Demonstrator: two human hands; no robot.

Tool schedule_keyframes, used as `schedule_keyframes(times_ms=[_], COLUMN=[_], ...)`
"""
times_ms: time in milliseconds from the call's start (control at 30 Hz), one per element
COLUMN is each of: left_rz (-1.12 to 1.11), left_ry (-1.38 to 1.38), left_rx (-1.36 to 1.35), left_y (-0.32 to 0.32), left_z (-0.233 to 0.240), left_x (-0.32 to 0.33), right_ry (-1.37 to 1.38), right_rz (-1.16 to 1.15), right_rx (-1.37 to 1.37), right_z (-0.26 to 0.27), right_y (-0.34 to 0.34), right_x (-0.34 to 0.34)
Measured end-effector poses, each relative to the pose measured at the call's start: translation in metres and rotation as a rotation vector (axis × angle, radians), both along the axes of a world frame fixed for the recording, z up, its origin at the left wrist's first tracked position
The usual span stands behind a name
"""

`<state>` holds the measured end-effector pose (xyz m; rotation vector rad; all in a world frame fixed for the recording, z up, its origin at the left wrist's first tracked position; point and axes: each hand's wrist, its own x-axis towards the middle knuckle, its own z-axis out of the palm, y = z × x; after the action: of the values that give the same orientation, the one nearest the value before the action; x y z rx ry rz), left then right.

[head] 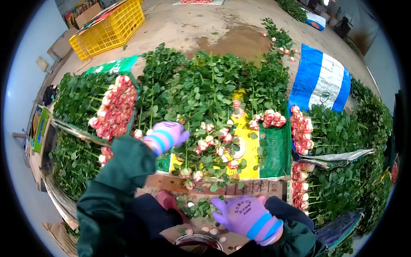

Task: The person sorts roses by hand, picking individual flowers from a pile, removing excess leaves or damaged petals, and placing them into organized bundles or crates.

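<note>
Purple knitted gloves with blue-striped cuffs cover both hands. My left hand is over the near left part of a bed of leafy rose stems, close to a few pink-and-white blooms; its fingers are curled and hidden, so its grip cannot be told. Low in front of my body, my right hand has its fingers apart and holds nothing. Between the hands, loose pink-and-white roses lie on a green and yellow woven sheet. A bunch of rose heads rests at the sheet's right side.
Stacked roses fill the left side, with more rows on the right beside a blue-and-white woven sheet. A yellow plastic crate stands at the back left. Fallen leaves and petals lie by the pink boots.
</note>
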<state>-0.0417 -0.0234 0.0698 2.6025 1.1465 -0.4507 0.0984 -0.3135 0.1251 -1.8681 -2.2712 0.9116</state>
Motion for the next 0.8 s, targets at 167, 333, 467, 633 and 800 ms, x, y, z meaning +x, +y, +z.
schedule_keyframes(times_ms=[167,333,467,633,800], left_rz=[0.202,0.568,0.485,0.513,0.517], left_ry=[-0.093,-0.028,0.109,-0.064,-0.067], left_rx=[-0.137,-0.189,-0.058,0.009,-0.045], left_y=[0.004,0.012,0.014,0.028,0.023], left_z=[-0.120,-0.199,-0.202,-0.217,-0.158], left_x=[0.106,0.156,0.180,0.151,0.141], right_ry=[-0.050,-0.074,-0.080,-0.094,-0.153], right_rz=[-0.057,-0.053,-0.061,-0.032,-0.070], right_rx=[-0.017,0.098,0.100,0.177,0.194], right_z=[0.019,0.019,0.019,0.012,0.010], right_y=[0.005,-0.009,-0.004,-0.010,-0.021], right_x=[0.028,0.058,0.073,0.070,0.060])
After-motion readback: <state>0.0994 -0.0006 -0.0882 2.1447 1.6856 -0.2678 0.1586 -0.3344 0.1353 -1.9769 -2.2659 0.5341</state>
